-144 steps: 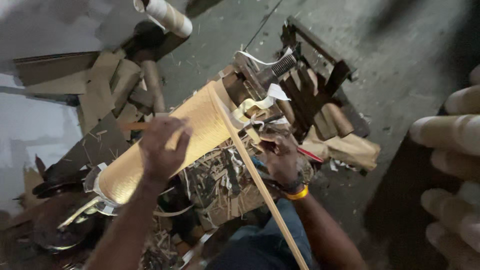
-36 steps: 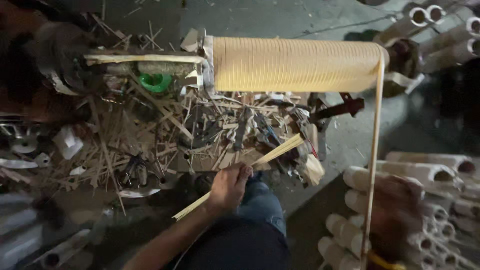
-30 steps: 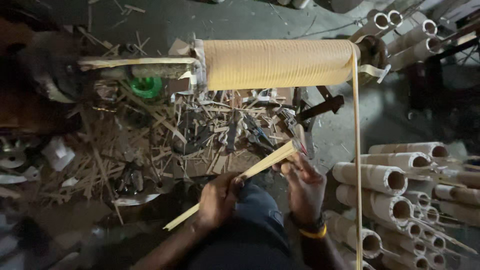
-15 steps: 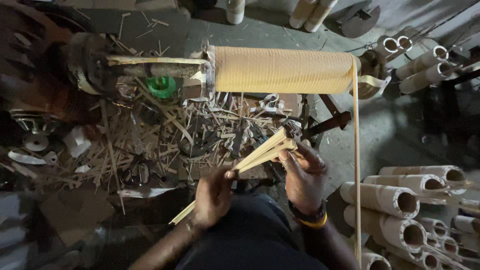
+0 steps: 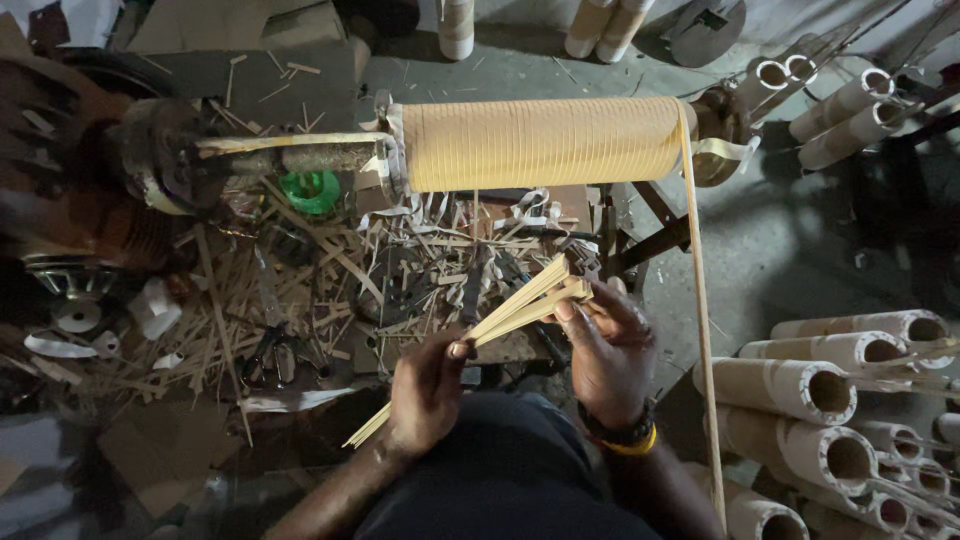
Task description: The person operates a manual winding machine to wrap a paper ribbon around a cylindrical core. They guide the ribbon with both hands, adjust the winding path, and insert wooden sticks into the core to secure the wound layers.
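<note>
The left hand [image 5: 425, 395] and the right hand [image 5: 610, 350] both grip closed around the bundle of thin pale wooden strips [image 5: 500, 320]; a loose grip may let them fan out and slip.

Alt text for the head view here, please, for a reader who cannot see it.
Seen from above, a person's left hand and right hand hold a bundle of thin pale strips over a floor littered with offcuts. Ahead, a horizontal roll wound with tan strip trails one strip downward; cardboard tubes lie at right.

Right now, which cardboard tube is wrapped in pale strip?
The long horizontal tube above both hands; the tubes stacked at right are bare brown cardboard with open ends.
</note>
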Tool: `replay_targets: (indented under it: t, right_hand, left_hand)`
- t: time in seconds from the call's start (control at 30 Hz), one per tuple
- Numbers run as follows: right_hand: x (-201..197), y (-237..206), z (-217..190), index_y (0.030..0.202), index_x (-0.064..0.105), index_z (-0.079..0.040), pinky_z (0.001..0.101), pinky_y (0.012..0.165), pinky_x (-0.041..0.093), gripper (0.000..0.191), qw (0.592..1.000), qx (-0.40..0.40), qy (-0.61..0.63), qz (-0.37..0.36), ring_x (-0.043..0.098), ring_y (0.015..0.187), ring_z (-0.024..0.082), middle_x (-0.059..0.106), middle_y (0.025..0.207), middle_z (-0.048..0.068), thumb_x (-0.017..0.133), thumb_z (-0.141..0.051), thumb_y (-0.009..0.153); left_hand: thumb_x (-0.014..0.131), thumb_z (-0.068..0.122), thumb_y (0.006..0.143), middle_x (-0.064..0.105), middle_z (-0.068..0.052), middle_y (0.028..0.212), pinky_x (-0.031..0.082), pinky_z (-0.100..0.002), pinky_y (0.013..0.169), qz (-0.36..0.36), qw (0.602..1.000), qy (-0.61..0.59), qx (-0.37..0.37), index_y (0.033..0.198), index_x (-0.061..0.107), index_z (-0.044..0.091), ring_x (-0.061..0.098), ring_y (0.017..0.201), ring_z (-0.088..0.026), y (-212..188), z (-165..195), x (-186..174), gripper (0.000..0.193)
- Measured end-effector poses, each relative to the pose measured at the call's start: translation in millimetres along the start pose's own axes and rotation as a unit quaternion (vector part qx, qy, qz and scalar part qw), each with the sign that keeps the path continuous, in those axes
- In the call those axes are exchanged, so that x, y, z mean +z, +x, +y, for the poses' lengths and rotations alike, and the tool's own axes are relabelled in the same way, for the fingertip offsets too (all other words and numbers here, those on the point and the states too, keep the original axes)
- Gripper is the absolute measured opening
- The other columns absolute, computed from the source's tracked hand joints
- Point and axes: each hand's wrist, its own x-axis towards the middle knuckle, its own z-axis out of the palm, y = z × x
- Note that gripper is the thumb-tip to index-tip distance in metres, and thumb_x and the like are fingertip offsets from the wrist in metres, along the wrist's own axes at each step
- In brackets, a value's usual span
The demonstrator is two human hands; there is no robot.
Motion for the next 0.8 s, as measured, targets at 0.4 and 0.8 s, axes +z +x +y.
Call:
replay_targets:
  t: [0.4, 0.8]
  right_hand:
    - [-1, -2, -10, 0.127, 0.068, 0.005, 0.0337, 0.087, 0.060, 0.026, 0.998, -0.004, -0.054, 0.007, 0.073, 0.095, 0.021, 0.075, 0.110, 0.014, 0.066, 0.005, 0.101]
    - [-5, 3, -7, 0.130, 0.068, 0.005, 0.0366, 0.093, 0.058, 0.029, 0.987, -0.012, -0.159, 0.014, 0.072, 0.103, 0.024, 0.076, 0.114, 0.019, 0.066, 0.005, 0.101]
  left_hand:
    - [0.056, 0.016, 0.103, 0.070, -0.016, 0.076, 0.051, -0.037, 0.057, -0.002, 0.996, 0.061, 0.058, 0.105, 0.071, -0.002, 0.067, 0.062, -0.024, 8, 18, -6, 0.023]
    - [0.057, 0.008, 0.097, 0.073, -0.014, 0.089, 0.057, -0.037, 0.062, -0.033, 0.993, 0.078, 0.084, 0.108, 0.071, 0.003, 0.072, 0.073, -0.026, 20, 22, -7, 0.019]
